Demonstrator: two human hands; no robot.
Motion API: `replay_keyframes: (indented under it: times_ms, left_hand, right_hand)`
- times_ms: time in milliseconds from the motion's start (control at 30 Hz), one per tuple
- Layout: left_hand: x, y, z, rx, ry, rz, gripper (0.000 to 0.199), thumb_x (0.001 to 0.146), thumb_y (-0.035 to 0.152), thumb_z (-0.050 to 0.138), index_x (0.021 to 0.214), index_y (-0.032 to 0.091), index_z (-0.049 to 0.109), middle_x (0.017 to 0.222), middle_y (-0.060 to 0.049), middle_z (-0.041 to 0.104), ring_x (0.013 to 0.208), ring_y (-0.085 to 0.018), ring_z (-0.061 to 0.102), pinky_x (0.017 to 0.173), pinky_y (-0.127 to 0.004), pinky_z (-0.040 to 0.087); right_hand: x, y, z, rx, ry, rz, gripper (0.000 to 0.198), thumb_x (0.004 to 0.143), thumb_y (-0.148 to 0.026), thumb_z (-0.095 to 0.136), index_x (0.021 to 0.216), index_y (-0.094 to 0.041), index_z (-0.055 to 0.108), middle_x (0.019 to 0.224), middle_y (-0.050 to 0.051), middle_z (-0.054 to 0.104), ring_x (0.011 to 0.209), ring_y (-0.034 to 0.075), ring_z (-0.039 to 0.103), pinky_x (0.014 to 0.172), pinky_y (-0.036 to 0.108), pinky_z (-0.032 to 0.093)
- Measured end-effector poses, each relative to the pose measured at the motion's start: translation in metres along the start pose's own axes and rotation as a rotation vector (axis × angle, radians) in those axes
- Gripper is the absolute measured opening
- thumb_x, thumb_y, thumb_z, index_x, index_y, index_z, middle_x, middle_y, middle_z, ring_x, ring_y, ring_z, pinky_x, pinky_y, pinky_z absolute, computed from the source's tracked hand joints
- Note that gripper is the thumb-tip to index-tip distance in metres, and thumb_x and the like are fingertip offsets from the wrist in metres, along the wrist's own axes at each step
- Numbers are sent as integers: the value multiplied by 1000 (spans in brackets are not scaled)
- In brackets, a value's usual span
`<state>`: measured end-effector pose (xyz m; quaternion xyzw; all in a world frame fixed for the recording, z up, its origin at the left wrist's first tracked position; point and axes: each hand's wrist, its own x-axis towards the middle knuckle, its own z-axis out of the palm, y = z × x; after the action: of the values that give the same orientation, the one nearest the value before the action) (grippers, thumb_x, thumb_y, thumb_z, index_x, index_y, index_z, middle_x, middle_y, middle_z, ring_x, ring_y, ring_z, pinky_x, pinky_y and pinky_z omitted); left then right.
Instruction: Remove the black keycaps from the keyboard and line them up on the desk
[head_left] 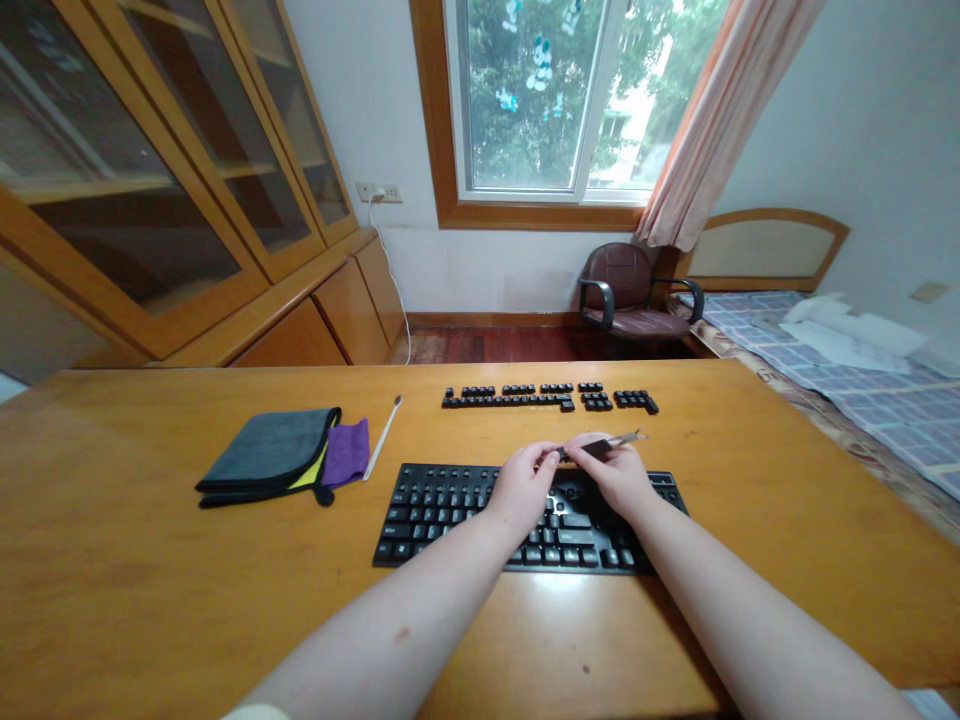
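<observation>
A black computer keyboard (435,515) lies flat on the wooden desk, its right part stripped of several keycaps. Above its upper edge, my two hands meet. My right hand (616,475) is closed round a slim tool (598,449) with a black handle and metal prongs pointing right, which looks like a keycap puller. Fingertips of my left hand (525,480) pinch a small black keycap (561,454) at the tool's other end; fingers partly hide it. Beyond the hands, loose black keycaps (510,402) stand in rows matching a keyboard layout.
Left of the keyboard lie a folded grey cloth (270,450), a purple cloth (346,452) and a white toothbrush-like brush (382,440). The desk (187,600) ends in front of a maroon armchair (626,285). A glass-door cabinet (300,235) stands left, a bed (832,350) right.
</observation>
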<state>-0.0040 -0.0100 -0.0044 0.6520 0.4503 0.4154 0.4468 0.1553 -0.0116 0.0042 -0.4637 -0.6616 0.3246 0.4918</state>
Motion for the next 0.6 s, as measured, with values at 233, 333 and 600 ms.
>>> replay_keyframes:
  times_ms: [233, 333, 600]
  left_hand:
    - [3, 2, 0, -147, 91, -103, 15, 81, 22, 55, 92, 17, 63, 91, -5, 67, 85, -17, 62, 81, -31, 47]
    - [4, 0, 2, -204, 123, -118, 13, 81, 19, 54, 91, 16, 62, 90, -6, 67, 83, -16, 62, 81, -30, 48]
    - [4, -9, 3, -209, 166, -125, 15, 82, 21, 52, 93, 17, 61, 87, -4, 66, 80, -14, 61, 78, -28, 47]
  right_hand:
    - [-3, -3, -4, -148, -52, -176, 13, 77, -32, 63, 83, -23, 70, 91, 8, 71, 86, 22, 65, 81, 39, 51]
    - [-4, -4, -7, -185, -128, -216, 16, 78, -31, 62, 90, -24, 69, 100, 8, 69, 93, 23, 64, 86, 40, 48]
    - [-8, 3, -6, -73, -181, -111, 34, 90, -34, 42, 74, -20, 67, 106, 9, 66, 98, 22, 60, 88, 39, 46]
